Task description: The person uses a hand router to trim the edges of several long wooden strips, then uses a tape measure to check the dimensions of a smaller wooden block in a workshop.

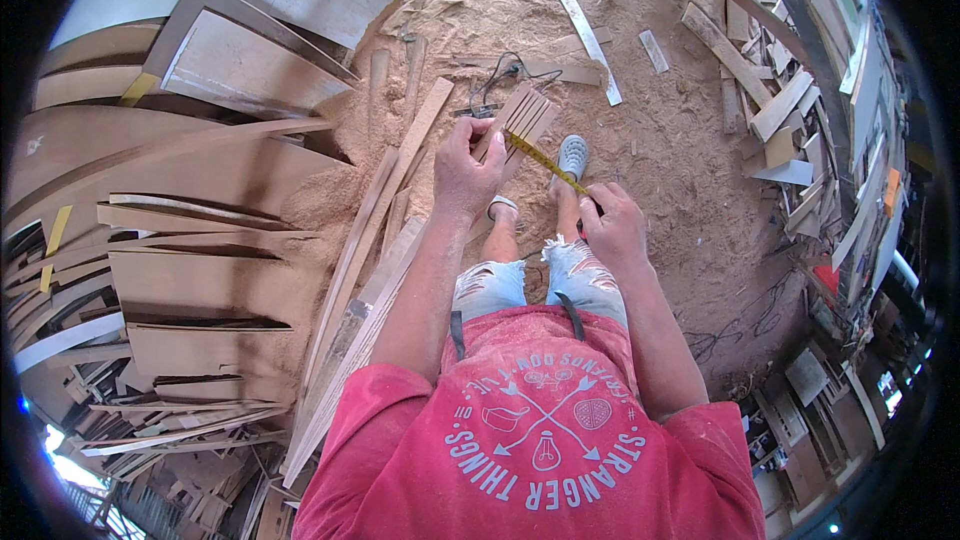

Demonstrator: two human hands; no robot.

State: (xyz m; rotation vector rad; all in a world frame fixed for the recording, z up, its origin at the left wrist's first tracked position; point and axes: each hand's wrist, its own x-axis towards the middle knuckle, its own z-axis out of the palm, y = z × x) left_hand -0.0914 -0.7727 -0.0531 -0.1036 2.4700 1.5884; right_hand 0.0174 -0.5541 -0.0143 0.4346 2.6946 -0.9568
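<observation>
My left hand (468, 165) is closed at the near end of a bundle of thin wooden strips (530, 118), which lie side by side with dark gaps between them. A yellow tape measure (548, 162) stretches across from the strips to my right hand (614, 225). Its free end lies by my left thumb, against the strips. The fingers of my right hand are wrapped round the tape's case, which they mostly cover; a small red and dark part shows under them.
Stacked boards and panels (200, 280) fill the left side. Long planks (375, 205) lean beside my left arm. A black cable (510, 70) lies on the sawdust-covered floor (660, 190) ahead, near a pale strip (585, 35). Offcuts (785, 105) are piled at the right.
</observation>
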